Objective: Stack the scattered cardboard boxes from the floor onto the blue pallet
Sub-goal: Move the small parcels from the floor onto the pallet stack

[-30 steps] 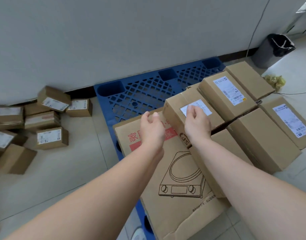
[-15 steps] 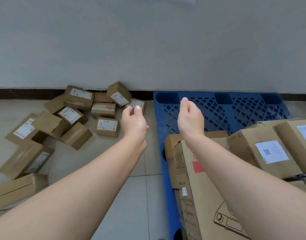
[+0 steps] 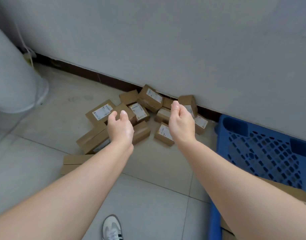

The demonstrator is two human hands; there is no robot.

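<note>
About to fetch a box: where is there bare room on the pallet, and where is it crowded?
The blue pallet is bare along the wall; a large cardboard box covers its near edge. Floor tiles between the box pile and the shoe are free. The pile itself is crowded.

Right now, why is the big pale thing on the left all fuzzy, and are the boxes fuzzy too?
Head view: the pale rounded shape at the left edge is smeared, likely by motion or the wide lens; the cardboard boxes by the wall are sharper, labels visible but unreadable; light is soft, without glare.
</note>
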